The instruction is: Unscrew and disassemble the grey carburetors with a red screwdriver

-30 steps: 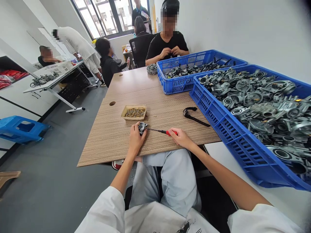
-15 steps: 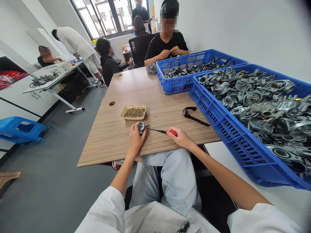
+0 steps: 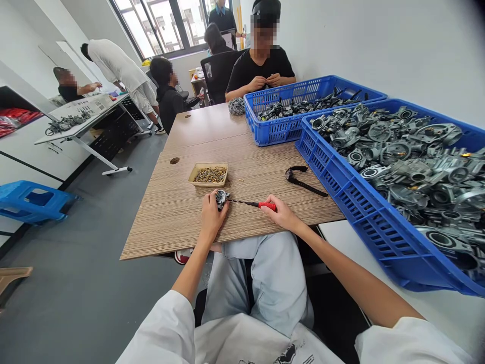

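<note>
Screwdriver (image 3: 253,204) on metal part (image 3: 222,197)

Barely shifted on the table: left hand (image 3: 210,216) and small metal part (image 3: 222,198) moved up a touch, right hand (image 3: 282,215) and red-handled screwdriver (image 3: 253,204) likewise. Across the room, straightened a little and reached further over the far white table: the person in the white coat (image 3: 115,65). Raised slightly beside it: the seated person's arm (image 3: 88,88).
</note>
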A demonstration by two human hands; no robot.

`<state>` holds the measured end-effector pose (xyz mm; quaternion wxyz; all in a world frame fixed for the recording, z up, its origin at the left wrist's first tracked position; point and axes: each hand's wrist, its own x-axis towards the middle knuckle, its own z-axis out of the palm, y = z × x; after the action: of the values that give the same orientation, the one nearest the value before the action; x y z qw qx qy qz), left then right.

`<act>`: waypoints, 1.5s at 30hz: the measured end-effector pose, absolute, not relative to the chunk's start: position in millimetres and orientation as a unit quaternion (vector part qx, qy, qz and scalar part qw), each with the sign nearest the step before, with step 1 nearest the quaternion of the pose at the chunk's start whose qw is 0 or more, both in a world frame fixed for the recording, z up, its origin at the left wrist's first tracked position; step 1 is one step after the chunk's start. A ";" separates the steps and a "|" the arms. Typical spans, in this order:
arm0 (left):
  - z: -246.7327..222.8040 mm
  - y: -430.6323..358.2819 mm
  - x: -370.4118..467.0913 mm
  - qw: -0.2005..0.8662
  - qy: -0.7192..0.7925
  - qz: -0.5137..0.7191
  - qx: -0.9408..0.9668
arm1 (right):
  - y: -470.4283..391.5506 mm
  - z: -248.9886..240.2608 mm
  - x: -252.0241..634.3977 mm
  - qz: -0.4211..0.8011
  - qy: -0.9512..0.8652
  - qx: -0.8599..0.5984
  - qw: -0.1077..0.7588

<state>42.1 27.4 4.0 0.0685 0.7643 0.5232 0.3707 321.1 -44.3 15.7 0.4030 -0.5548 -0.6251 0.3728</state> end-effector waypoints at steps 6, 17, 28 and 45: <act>3.9 27.7 42.0 0.067 0.521 0.372 0.765 | -43.5 13.9 318.8 0.370 -0.617 -0.558 0.413; 2.9 28.2 41.8 0.053 0.521 0.366 0.769 | -45.7 18.4 315.4 0.362 -0.620 -0.563 0.408; 3.2 28.0 41.8 0.059 0.522 0.371 0.766 | -46.6 18.9 320.1 0.341 -0.639 -0.563 0.397; 1.2 28.9 40.6 0.057 0.514 0.371 0.771 | -45.1 16.4 318.5 0.431 -0.594 -0.543 0.408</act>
<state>40.6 28.9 1.2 0.0567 0.7711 0.5141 0.3713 318.5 -45.1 16.4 0.4081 -0.5435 -0.5937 0.4309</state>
